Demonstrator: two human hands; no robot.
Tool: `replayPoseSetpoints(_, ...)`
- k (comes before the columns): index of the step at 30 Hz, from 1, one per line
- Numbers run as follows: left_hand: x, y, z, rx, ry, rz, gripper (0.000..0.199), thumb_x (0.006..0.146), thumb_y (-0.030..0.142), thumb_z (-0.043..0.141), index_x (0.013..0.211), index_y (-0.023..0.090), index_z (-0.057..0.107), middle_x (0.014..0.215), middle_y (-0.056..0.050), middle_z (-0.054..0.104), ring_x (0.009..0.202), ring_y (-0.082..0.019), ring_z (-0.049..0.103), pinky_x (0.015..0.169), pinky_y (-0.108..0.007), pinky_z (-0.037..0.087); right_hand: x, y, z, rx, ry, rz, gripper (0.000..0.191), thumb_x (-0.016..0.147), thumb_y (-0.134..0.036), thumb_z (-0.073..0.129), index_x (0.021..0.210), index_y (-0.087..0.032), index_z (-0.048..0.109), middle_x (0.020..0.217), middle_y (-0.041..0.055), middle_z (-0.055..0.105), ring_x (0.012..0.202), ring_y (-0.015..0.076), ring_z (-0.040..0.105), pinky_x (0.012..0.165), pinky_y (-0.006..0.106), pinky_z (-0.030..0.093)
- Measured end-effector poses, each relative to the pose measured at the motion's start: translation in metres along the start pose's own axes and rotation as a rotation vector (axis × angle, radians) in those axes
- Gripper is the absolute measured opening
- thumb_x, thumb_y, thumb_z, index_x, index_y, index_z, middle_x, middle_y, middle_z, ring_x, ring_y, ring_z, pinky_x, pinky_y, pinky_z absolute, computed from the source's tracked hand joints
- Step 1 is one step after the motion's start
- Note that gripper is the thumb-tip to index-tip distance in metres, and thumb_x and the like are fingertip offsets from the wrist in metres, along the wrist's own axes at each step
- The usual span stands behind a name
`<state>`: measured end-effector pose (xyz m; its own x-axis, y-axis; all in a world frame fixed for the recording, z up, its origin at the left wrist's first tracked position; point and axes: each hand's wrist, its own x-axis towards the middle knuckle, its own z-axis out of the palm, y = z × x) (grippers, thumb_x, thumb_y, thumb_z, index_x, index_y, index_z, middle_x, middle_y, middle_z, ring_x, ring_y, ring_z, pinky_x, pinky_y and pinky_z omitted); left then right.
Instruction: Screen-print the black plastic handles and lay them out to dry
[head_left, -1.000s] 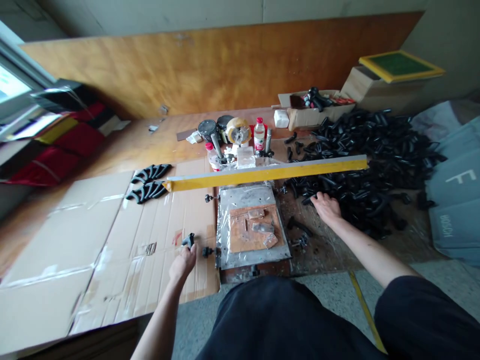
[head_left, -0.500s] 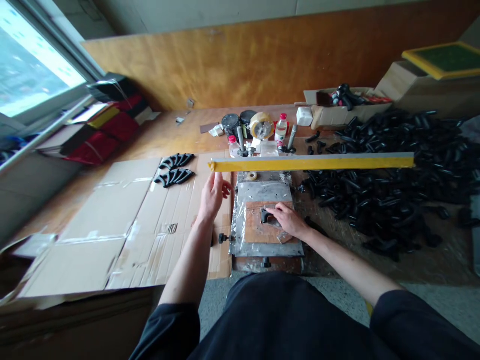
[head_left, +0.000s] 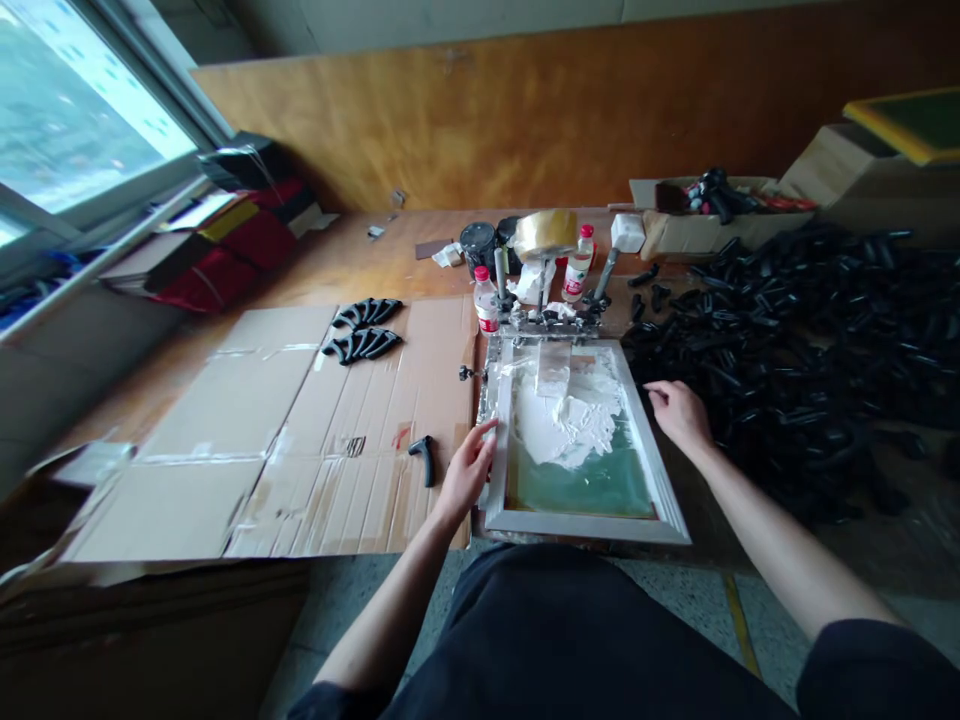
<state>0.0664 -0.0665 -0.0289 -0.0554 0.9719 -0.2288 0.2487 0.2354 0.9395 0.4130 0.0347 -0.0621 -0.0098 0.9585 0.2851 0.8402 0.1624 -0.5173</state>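
A screen-printing frame (head_left: pixel 586 526) with a pale metal border lies lowered over the metal base. White paste (head_left: pixel 555 430) covers much of its green mesh, and a pale squeegee block (head_left: pixel 553 368) rests at its far end. My left hand (head_left: pixel 466 472) is at the frame's left side, fingers closed on the border. Just right of the frame, apart from it, my right hand (head_left: pixel 681 415) is in the air, thumb and forefinger stretched out, nothing visible in it. A curved black handle (head_left: pixel 425 460) lies on the cardboard left of my left hand.
Flattened cardboard (head_left: pixel 247 440) bears two rows of black handles (head_left: pixel 364 345). To the right spreads a large heap of black handles (head_left: pixel 810 370). Behind the frame stand clamp posts, plastic bottles (head_left: pixel 577 265), a tape roll (head_left: pixel 544 235) and black tubs (head_left: pixel 480 248).
The frame has swung down from its raised position and covers the base. My left hand came down and nearer with it. My right hand left the black handle on the base and moved right.
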Motion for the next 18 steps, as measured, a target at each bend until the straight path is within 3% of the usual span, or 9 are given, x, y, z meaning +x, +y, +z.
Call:
replayPoseSetpoints(3,0.006,-0.032,0.011,0.119,0.034,-0.065,0.058,0.086,0.047,0.053,0.139,0.023,0.048,0.064,0.004,0.05,0.054,-0.01,0.046,0.052,-0.02,0.038,0.031,-0.032,-0.001,-0.003,0.088,-0.15,0.043,0.085,-0.031,0.061,0.125,-0.018,0.057,0.127,0.0146,0.053,0.108,0.0282,0.057,0.089,0.044,0.05)
replayPoseSetpoints(5,0.012,-0.042,0.014,0.198,0.055,-0.077,0.057,0.086,0.044,0.053,0.139,0.024,0.048,0.066,0.004,0.053,0.056,-0.01,0.049,0.055,-0.02,0.039,0.046,-0.07,0.01,-0.047,0.038,-0.32,0.06,0.078,-0.029,0.07,0.133,-0.017,0.05,0.136,0.0149,0.047,0.119,0.0307,0.049,0.095,0.045,0.046)
replayPoseSetpoints(7,0.016,-0.045,0.015,0.245,0.055,-0.083,0.055,0.086,0.043,0.053,0.138,0.025,0.049,0.067,0.003,0.055,0.057,-0.011,0.05,0.056,-0.021,0.04,0.052,-0.104,0.025,-0.118,-0.102,-0.382,0.051,0.076,-0.025,0.072,0.123,-0.016,0.056,0.123,0.0136,0.057,0.111,0.0294,0.053,0.09,0.042,0.047)
replayPoseSetpoints(9,0.017,-0.045,0.014,0.263,0.048,-0.087,0.055,0.086,0.043,0.053,0.137,0.024,0.05,0.067,0.003,0.056,0.057,-0.011,0.051,0.057,-0.022,0.041,0.045,-0.123,0.039,-0.159,-0.257,-0.376,0.028,0.077,-0.023,0.07,0.104,-0.017,0.062,0.101,0.0095,0.065,0.093,0.0247,0.059,0.079,0.035,0.047)
replayPoseSetpoints(12,0.017,-0.047,0.012,0.257,0.041,-0.087,0.054,0.086,0.044,0.053,0.136,0.025,0.051,0.068,0.003,0.058,0.058,-0.012,0.053,0.058,-0.023,0.043,0.014,-0.123,0.048,-0.162,-0.359,-0.475,0.005,0.083,-0.018,0.062,0.088,-0.018,0.063,0.085,0.0061,0.066,0.081,0.0199,0.059,0.071,0.03,0.044)
replayPoseSetpoints(15,0.017,-0.05,0.012,0.245,0.04,-0.088,0.055,0.085,0.044,0.054,0.136,0.025,0.051,0.07,0.002,0.059,0.059,-0.012,0.054,0.059,-0.023,0.043,-0.018,-0.106,0.039,-0.117,-0.401,-0.735,0.016,0.084,-0.008,0.053,0.09,-0.018,0.065,0.088,0.0063,0.066,0.085,0.0188,0.058,0.072,0.028,0.042)
replayPoseSetpoints(18,0.017,-0.053,0.013,0.24,0.046,-0.091,0.054,0.086,0.045,0.053,0.136,0.025,0.052,0.071,0.002,0.059,0.059,-0.012,0.054,0.059,-0.023,0.043,-0.025,-0.094,0.023,-0.032,-0.522,-0.877,0.02,0.08,-0.004,0.054,0.087,-0.019,0.065,0.086,0.004,0.066,0.083,0.0171,0.058,0.071,0.026,0.041)
